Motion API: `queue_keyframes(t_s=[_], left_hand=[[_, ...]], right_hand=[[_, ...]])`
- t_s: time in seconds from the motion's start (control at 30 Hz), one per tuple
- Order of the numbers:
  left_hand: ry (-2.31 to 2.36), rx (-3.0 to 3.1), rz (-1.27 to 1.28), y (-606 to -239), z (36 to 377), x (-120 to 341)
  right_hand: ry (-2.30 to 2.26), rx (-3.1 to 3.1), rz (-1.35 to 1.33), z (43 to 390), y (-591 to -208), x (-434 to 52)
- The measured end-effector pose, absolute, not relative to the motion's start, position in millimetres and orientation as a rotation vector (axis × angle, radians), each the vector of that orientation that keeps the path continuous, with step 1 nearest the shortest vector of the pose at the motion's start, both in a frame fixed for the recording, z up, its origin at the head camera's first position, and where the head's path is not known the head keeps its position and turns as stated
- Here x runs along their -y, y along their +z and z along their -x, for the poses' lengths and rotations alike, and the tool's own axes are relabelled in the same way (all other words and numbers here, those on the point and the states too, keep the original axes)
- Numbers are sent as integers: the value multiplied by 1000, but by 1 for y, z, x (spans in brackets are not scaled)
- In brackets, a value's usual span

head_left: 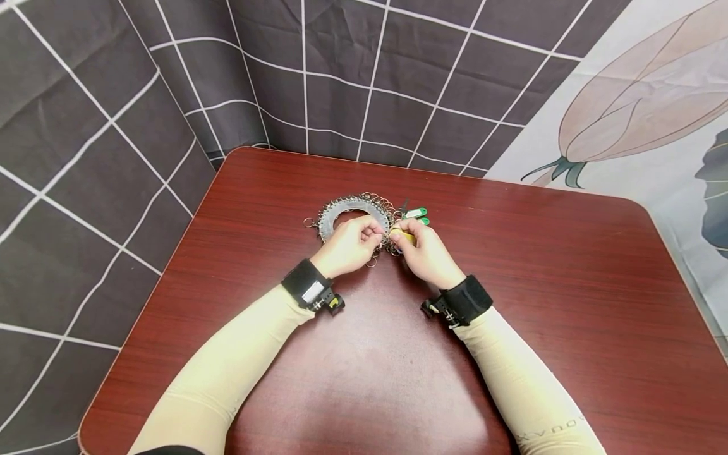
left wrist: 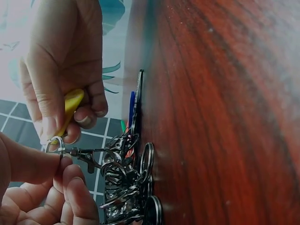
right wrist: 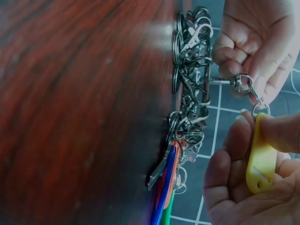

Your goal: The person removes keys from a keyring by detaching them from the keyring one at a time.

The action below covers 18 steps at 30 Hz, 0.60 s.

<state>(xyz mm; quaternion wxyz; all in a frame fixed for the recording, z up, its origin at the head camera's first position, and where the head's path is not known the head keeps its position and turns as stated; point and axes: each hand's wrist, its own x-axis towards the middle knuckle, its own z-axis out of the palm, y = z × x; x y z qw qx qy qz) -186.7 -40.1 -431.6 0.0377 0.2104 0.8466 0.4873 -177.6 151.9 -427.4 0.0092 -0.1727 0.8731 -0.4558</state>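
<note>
Both hands meet at the right side of a grey ring-shaped holder (head_left: 335, 212) hung all round with metal clasps and split rings. My left hand (head_left: 349, 245) pinches a split ring (right wrist: 254, 92) between thumb and fingertips. That ring hangs from a swivel clasp (right wrist: 222, 81) which reaches out from the holder's edge. Between the thumb and fingers of my right hand (head_left: 426, 253) is a yellow key tag (right wrist: 261, 161). The tag's small wire loop (right wrist: 260, 109) meets the split ring right at the left fingertips.
Green key tags (head_left: 416, 213) and a key (head_left: 404, 205) lie at the holder's right. A blue tag (right wrist: 164, 187) and an orange tag (right wrist: 174, 161) hang among the clasps. Everything rests on a reddish-brown table (head_left: 546, 284), with a dark gridded cloth (head_left: 341, 57) behind it.
</note>
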Motion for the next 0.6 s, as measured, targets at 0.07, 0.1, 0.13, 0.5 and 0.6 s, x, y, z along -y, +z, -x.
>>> queue_keyframes(t_s=[0.07, 0.1, 0.13, 0.5, 0.6], left_hand=[[1480, -2608, -639, -432, 186, 40], [1477, -2615, -636, -432, 186, 40], [1477, -2625, -631, -433, 187, 40], [1535, -2597, -558, -433, 187, 40], [1532, -2588, -549, -432, 187, 41]], right_hand=[[-1413, -2734, 541, 176, -427, -151], [-1418, -2730, 538, 176, -426, -151], [-1427, -2727, 536, 175, -426, -150], [-1459, -2701, 545, 174, -425, -150], [-1429, -2699, 555, 174, -426, -150]])
